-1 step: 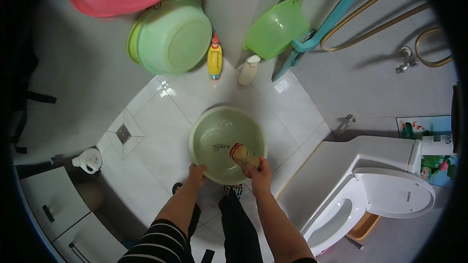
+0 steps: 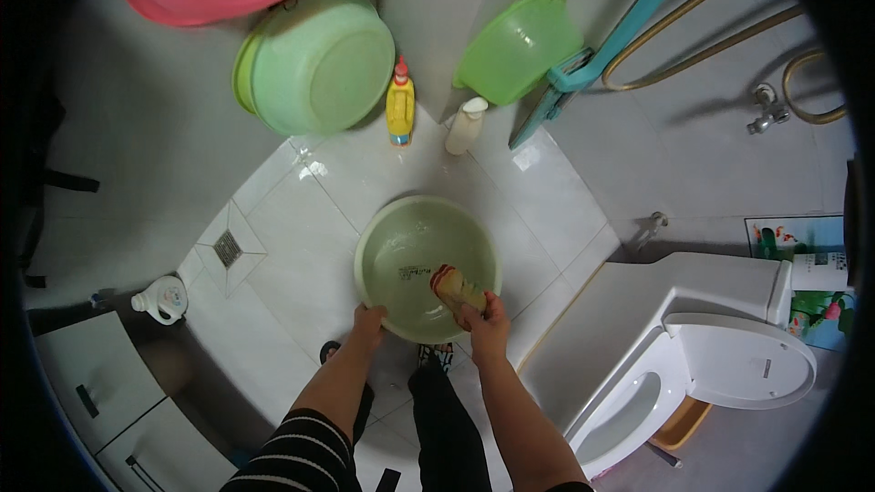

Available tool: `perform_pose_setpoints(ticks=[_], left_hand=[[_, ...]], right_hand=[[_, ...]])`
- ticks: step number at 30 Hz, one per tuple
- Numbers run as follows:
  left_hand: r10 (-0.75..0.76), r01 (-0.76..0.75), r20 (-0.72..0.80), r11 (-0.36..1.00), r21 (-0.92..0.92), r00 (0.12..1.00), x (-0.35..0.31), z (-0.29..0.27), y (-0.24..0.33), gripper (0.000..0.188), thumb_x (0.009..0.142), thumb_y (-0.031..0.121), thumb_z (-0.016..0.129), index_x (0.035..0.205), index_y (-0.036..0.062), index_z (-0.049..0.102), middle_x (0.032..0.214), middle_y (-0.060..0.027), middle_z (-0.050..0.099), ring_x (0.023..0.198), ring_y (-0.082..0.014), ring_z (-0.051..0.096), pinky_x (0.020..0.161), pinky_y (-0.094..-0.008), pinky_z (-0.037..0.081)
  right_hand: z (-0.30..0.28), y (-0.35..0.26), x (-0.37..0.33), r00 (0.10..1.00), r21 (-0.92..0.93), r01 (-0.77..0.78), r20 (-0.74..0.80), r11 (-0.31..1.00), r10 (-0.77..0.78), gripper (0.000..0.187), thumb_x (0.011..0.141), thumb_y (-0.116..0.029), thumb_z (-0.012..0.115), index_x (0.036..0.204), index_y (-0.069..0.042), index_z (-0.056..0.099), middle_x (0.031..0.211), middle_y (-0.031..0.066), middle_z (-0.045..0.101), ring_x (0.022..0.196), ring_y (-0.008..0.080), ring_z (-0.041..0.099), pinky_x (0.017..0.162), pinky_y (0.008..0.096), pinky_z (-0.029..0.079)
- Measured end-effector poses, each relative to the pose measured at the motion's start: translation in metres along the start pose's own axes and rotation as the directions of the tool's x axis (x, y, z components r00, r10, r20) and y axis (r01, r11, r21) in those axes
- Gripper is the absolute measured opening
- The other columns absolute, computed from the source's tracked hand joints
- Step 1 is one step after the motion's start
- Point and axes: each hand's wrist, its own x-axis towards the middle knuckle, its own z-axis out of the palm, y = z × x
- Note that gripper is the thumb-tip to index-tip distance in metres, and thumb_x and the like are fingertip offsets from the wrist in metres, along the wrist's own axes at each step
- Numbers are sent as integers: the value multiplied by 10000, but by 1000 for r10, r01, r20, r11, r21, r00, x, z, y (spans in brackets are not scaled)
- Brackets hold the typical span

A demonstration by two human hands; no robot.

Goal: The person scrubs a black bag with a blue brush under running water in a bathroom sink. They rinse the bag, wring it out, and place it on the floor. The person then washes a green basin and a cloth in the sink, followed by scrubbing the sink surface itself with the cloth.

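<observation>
A pale green round basin [image 2: 376, 219] sits on the tiled floor before my feet, with dark printing on its inner bottom. My left hand [image 2: 369, 319] is closed on the basin's near-left rim. In my right hand [image 2: 488, 319], at the near-right rim, is a yellowish-tan sock [image 2: 454, 287] with red stripes at its far end. Its striped end points toward the basin's middle, over the inside. My right fingers hide its near end. Whether the basin holds water I cannot tell.
Ahead stand a yellow bottle [image 2: 400, 109], a white pump bottle [image 2: 467, 126], green basins [image 2: 324, 64] and a teal squeegee mop [image 2: 583, 73]. A toilet [image 2: 629, 410] is at the right; a white jug [image 2: 164, 299], a cabinet [image 2: 100, 383] and a floor drain [image 2: 227, 249] are at the left.
The view has shifted very slightly. Both hands keep their places at the basin, and the sock has barely moved.
</observation>
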Motion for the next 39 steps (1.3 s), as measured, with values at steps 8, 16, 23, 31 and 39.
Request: perform_pose_setpoints(ticks=[8,16,23,31,39], left_hand=[[73,-32,-282,988,150,957,67,-17,-25,484,772,-21,583,1246,3,490,1162,-201,556,1028,-315,572,835,-401,495],[-203,329,501,928,-175,841,-74,20,47,513,871,235,591,1335,125,405,1229,-102,520,1043,-267,572,847,-423,507],[151,-2,442,947,-320,884,-273,73,107,259,884,176,573,1127,91,541,1118,-88,553,993,-213,578,847,-354,501],[502,-510,91,856,91,860,-405,124,142,274,863,310,667,923,43,638,866,-43,651,794,-124,578,687,-268,469],[738,-733,95,630,257,668,-413,142,170,229,826,254,669,795,27,656,745,-100,653,650,-146,573,600,-310,471]], right_hand=[[11,22,7,1000,45,-10,27,999,9,453,824,63,617,1260,18,505,1133,87,614,1003,159,595,871,282,480],[47,-61,-72,973,-53,-116,194,992,124,481,800,81,619,1260,-5,504,1123,74,620,1024,175,595,891,300,476],[67,-183,-153,972,33,102,210,994,-107,580,905,-155,581,1417,-40,335,1262,99,524,1138,201,520,972,311,414],[95,-262,-184,978,14,10,206,1000,-13,309,942,-311,544,1008,-14,593,919,39,601,835,170,568,754,314,466],[116,-327,-192,972,64,20,233,998,-34,222,841,-203,585,888,7,639,865,68,628,779,185,600,672,322,489]])
